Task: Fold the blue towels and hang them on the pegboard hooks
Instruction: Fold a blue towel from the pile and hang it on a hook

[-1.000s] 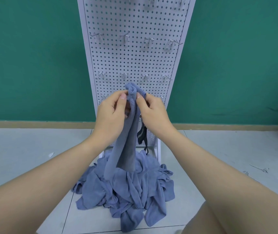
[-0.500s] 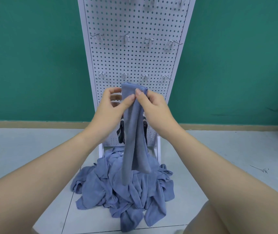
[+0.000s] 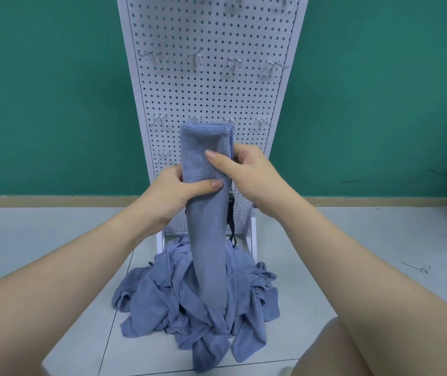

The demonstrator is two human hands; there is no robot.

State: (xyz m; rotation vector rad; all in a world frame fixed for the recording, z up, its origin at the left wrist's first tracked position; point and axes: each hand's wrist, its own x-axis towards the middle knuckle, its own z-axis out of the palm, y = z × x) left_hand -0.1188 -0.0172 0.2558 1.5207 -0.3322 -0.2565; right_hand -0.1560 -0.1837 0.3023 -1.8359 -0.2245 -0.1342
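A folded blue towel hangs upright as a long narrow strip in front of the white pegboard. My left hand grips the strip from the left, thumb across its front. My right hand pinches it from the right a little higher, thumb on the front face. The towel's folded top edge reaches the second row of metal hooks. Its lower end dangles over a heap of several loose blue towels on the floor at the pegboard's foot.
An upper row of hooks is bare. A black strap hangs behind the towel near the pegboard's base. A loose metal hook lies on the grey floor at the right. A green wall stands behind. My knee is at the lower right.
The towel has been folded into a wider, flatter strip and raised. My left hand has slid down its left side; my right hand now sits higher than the left.
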